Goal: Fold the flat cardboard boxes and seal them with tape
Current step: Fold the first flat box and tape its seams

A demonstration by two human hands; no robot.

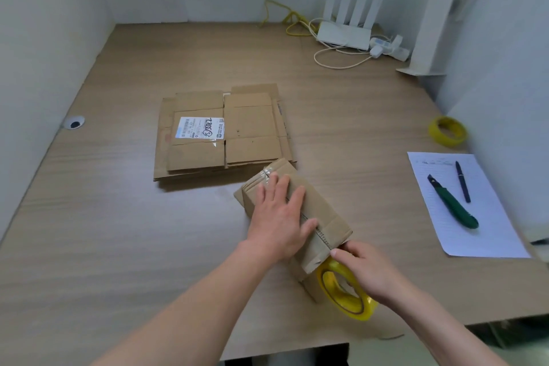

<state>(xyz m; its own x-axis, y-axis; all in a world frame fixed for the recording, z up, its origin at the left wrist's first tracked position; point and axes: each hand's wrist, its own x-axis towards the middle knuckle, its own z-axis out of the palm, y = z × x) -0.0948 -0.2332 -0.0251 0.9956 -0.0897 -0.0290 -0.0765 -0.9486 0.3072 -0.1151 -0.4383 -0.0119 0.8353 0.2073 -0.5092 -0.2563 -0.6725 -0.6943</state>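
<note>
Sealing step under way on small folded brown cardboard box [309,211], near desk front edge. Left hand [279,217] flat, fingers straight, pressing top seam. Right hand [368,270] curled on yellow tape roll [346,291] at box's near end. Next, probably: draw tape along seam, cut, then flat cardboard stack [222,134].

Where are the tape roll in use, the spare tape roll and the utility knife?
tape roll in use [346,294]: head view, on its yellow band below the right hand.
spare tape roll [447,131]: head view, on its yellow outer band.
utility knife [454,205]: head view, mid green handle, on the paper.
</note>
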